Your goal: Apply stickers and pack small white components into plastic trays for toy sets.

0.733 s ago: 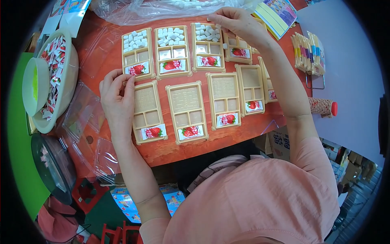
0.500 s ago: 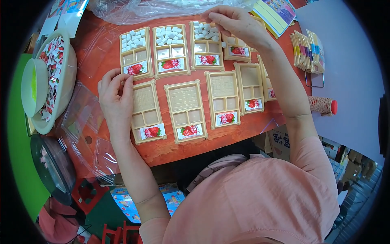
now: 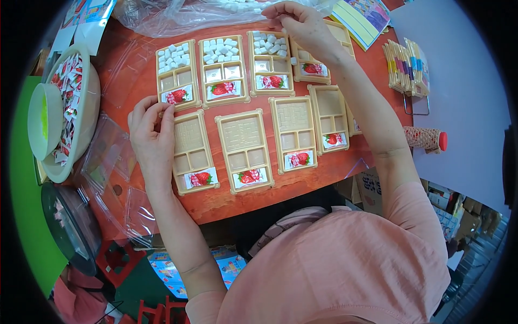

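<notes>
Several beige compartment trays stand in two rows on a red table. Small white cubes (image 3: 218, 49) fill the large compartments of three far-row trays. Most trays hold a strawberry-printed packet (image 3: 200, 179). My left hand (image 3: 150, 129) is closed, thumb and index meeting at the upper left corner of the near-left tray (image 3: 206, 141). It lies close to the far-left tray (image 3: 197, 97); anything in the pinch is hidden. My right hand (image 3: 307, 31) hovers by the third far tray (image 3: 250, 65), fingers curled toward the thumb. I cannot make out anything in them.
A bowl (image 3: 90, 89) of strawberry packets stands at the left, a smaller bowl (image 3: 45, 119) on it. Clear plastic lids (image 3: 110, 141) lie nearby. A plastic bag (image 3: 178, 22) with white cubes spreads along the back. Bundled sticks (image 3: 402, 69) and a red-capped jar (image 3: 426, 139) sit at the right.
My right hand has shifted slightly left and toward the far side. My left hand stays by the tray corner. The whole view has shifted a little.
</notes>
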`<move>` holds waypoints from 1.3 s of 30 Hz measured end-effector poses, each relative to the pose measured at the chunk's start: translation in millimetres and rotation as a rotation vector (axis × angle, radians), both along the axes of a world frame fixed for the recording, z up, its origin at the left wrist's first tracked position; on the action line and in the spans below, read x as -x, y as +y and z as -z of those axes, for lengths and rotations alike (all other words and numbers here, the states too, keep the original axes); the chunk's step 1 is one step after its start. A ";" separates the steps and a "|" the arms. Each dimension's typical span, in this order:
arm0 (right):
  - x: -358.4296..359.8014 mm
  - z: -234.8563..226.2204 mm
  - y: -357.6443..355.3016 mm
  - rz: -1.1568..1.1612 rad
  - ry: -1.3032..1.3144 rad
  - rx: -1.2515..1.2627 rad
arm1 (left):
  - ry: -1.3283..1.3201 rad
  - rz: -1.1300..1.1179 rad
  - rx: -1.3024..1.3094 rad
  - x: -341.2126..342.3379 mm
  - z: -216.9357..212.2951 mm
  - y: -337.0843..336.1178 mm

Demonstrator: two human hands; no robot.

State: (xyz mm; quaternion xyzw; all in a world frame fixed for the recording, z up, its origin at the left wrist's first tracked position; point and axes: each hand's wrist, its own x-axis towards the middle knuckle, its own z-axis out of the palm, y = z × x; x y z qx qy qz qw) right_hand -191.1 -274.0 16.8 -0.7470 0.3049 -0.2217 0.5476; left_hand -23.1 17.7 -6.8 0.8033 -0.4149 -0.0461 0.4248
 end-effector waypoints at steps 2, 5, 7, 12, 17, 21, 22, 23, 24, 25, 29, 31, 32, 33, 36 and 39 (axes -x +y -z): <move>3.4 2.3 -2.6 -0.031 -0.028 0.032 | -0.024 0.004 0.006 0.0 -0.1 0.2; 8.3 9.4 -12.6 -0.039 -0.157 -0.016 | 0.037 -0.002 0.009 1.4 -1.3 -1.4; 4.8 3.0 -9.3 -0.024 -0.260 -0.104 | -0.017 0.006 0.021 -0.1 1.6 0.0; 0.8 2.4 -20.8 -0.139 0.413 0.848 | 0.001 0.009 0.009 0.8 -0.2 -0.5; -1.2 -11.2 -11.7 -0.188 0.420 0.760 | 0.033 0.000 0.005 0.4 1.6 0.2; 8.3 -15.1 -10.7 -0.179 0.410 0.754 | -0.011 0.002 0.016 -0.6 3.8 -0.1; 9.1 -10.6 -13.8 -0.176 0.412 0.754 | 0.012 -0.003 0.018 0.0 3.1 -0.6; 8.3 -5.0 -17.4 -0.184 0.390 0.758 | 0.012 0.000 0.019 0.1 3.4 -0.9; 6.2 -3.9 -17.7 -0.192 0.367 0.762 | -0.012 0.005 0.024 -0.9 4.4 -0.7; 6.0 -4.0 -18.5 -0.190 0.367 0.763 | -0.037 0.010 0.030 -1.1 4.5 -0.8; 7.6 -15.2 -14.4 -0.202 0.404 0.786 | 0.012 -0.006 0.015 1.4 2.4 -2.0; 10.5 -31.5 1.8 -0.171 0.414 0.721 | 0.015 0.008 0.043 0.2 3.7 -0.1; 17.1 -43.3 14.6 -0.144 0.387 0.581 | 0.018 0.006 0.042 0.0 4.8 0.9; 23.3 -51.1 20.7 -0.115 0.358 0.443 | 0.023 0.008 0.026 -0.4 4.4 1.4; 45.7 -33.2 21.3 -0.268 0.397 0.468 | 0.006 0.007 0.018 -0.6 3.9 1.0; 51.8 -15.3 30.3 -0.262 0.375 0.657 | -0.006 0.005 0.022 -0.7 2.5 0.2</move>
